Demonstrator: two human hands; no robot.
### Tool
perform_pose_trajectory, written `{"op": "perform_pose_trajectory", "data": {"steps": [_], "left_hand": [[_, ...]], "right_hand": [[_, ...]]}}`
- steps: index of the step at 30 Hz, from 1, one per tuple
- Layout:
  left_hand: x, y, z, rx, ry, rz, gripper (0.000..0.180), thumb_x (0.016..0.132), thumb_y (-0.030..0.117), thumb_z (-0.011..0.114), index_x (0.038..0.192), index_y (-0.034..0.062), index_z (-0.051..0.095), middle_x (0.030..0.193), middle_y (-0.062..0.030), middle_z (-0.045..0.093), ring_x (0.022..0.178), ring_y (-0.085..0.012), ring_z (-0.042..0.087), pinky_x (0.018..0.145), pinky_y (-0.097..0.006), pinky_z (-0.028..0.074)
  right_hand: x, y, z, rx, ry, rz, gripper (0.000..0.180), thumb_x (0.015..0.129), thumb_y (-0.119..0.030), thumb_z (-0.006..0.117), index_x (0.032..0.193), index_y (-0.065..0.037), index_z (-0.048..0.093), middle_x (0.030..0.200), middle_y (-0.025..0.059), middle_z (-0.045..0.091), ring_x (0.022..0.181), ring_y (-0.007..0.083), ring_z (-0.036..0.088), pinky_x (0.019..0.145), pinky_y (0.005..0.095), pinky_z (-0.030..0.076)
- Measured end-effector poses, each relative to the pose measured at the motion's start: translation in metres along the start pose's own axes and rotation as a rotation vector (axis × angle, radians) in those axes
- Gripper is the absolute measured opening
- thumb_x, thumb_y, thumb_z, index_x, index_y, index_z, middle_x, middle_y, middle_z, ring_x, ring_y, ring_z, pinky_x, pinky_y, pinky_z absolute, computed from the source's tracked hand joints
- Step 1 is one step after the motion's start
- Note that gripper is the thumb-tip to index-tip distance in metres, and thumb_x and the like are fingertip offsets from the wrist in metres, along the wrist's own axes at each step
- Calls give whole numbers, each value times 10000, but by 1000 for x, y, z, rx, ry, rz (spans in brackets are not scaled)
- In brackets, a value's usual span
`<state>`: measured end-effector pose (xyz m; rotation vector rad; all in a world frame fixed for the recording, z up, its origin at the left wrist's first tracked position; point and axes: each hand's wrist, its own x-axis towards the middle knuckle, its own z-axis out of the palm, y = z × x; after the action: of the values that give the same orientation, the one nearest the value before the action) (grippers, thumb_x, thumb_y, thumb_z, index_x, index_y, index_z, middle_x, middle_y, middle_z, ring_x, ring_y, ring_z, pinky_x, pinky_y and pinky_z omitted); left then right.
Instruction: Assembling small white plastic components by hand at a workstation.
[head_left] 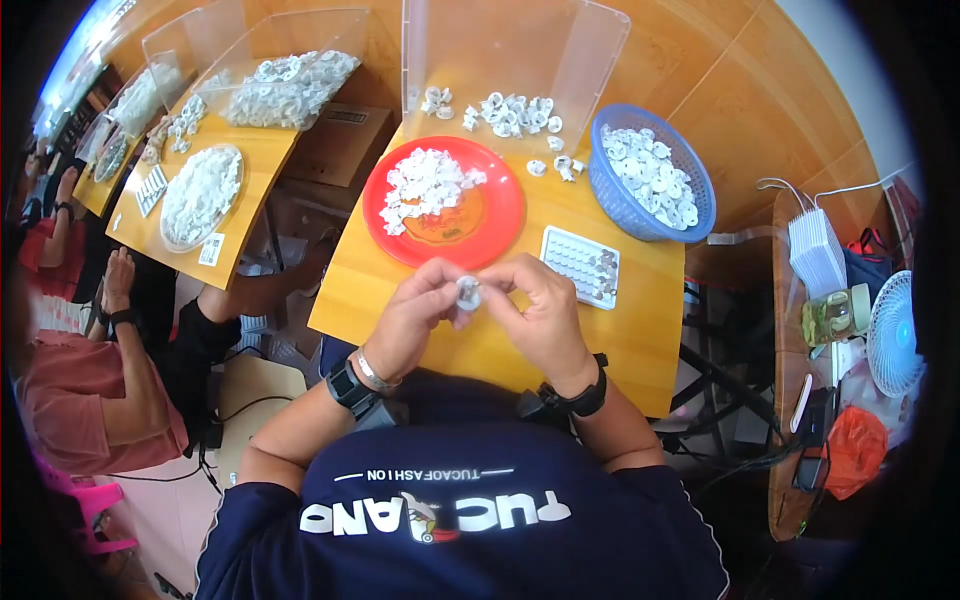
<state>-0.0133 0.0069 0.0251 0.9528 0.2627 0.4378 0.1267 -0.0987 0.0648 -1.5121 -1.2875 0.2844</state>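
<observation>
My left hand [415, 318] and my right hand [540, 312] meet over the front of the wooden table [640, 320]. Both pinch one small white round plastic part [468, 292] between their fingertips. Just beyond the hands lies a red plate [500, 225] with a heap of small white pieces [425, 185]. To the right of the hands sits a white grid tray [580, 265] with a few parts in its cells. A blue basket [610, 195] at the back right holds more white ring parts.
Loose white parts [505, 115] lie in front of a clear plastic screen [510, 50]. A neighbouring table [250, 190] to the left carries a plate of white parts and a clear bin. A person in pink [90, 390] sits at the left. A small fan [895, 335] stands at the right.
</observation>
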Motion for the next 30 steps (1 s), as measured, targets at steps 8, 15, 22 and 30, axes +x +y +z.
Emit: {"op": "perform_pose_trajectory", "data": {"steps": [8, 15, 22, 30], "left_hand": [[1, -5, 1, 204, 48, -40, 150, 946, 180, 498, 1011, 49, 531, 855, -23, 578, 749, -105, 545, 704, -243, 439], [1, -9, 1, 332, 53, -41, 125, 948, 159, 488, 990, 51, 534, 846, -7, 557, 733, -91, 517, 694, -236, 430], [-6, -13, -3, 238, -2, -84, 152, 957, 192, 491, 1011, 59, 539, 878, -16, 576, 758, -94, 535, 703, -240, 439], [-9, -10, -9, -23, -101, -136, 217, 955, 239, 508, 1045, 45, 544, 895, -26, 591, 774, -100, 556, 707, -239, 438]], "right_hand": [[-2, -2, -3, -350, -118, -261, 145, 739, 20, 634, 849, -51, 571, 743, 94, 572, 722, 287, 580, 622, 385, 474], [-2, 3, -3, -336, -217, -265, 96, 761, -2, 607, 828, -49, 558, 759, 100, 578, 730, 289, 574, 640, 391, 473], [4, -3, -9, -219, -268, -98, 50, 768, -7, 615, 797, -18, 574, 732, 117, 602, 685, 273, 606, 605, 357, 485], [6, -2, -12, 115, -401, 220, 102, 809, -23, 672, 799, 4, 574, 719, 22, 611, 635, 56, 568, 579, 232, 464]]}}
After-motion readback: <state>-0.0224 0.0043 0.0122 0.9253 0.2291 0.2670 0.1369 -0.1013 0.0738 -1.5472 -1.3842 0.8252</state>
